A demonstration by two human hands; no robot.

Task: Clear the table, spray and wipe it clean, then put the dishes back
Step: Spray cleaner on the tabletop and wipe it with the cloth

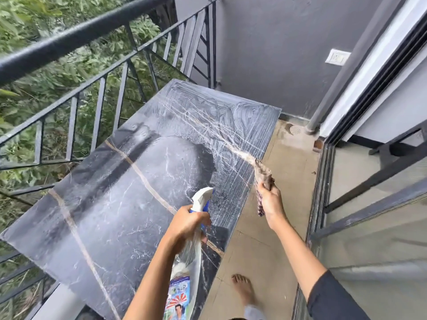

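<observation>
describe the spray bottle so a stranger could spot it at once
Find the dark marble table beside the balcony railing. Above its near right edge, the left hand grips the spray bottle. Its clear body, white and blue trigger head and colourful label set it apart from the brownish cloth in the right hand.

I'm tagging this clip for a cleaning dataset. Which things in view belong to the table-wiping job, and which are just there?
Part of the job:
- table, streaked with spray
- spray bottle, held by the left hand
- cloth, held by the right hand

Just there:
- railing
- wall socket
- floor drain
- sliding door
</observation>
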